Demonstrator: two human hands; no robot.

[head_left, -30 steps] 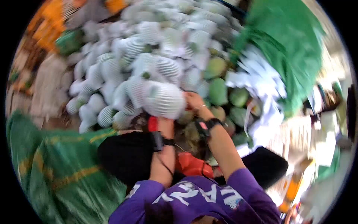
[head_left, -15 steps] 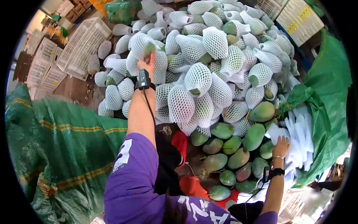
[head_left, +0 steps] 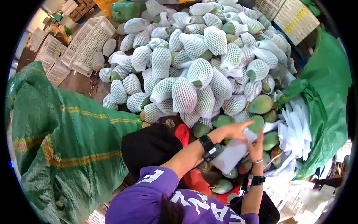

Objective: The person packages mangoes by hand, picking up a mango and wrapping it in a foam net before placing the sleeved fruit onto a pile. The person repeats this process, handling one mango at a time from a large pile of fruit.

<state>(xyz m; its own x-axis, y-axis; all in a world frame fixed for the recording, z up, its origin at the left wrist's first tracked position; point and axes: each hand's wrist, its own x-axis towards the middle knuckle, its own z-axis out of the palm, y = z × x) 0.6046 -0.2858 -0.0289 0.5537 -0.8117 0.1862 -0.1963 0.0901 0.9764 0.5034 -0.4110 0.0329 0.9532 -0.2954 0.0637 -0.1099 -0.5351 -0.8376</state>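
Observation:
My left hand reaches across and is closed on the upper end of a white foam net sleeve. Pinching the same end from the other side is my right hand. The sleeve hangs flat and slanted down to the left, slightly blurred. Under and around my hands lie bare green mangoes, partly hidden by the sleeve and my arms. A large heap of mangoes in foam net sleeves rises in front of me. To the right of my right hand is a bundle of flat foam sleeves.
A bulky green woven sack stands at my left, and an opened green sack at my right. White plastic crates stand at the back left, with another crate at the back right.
My left hand has left a sleeved mango on the far heap and come back down right to the foam sleeve. My right hand has moved left from the bundle with that sleeve.

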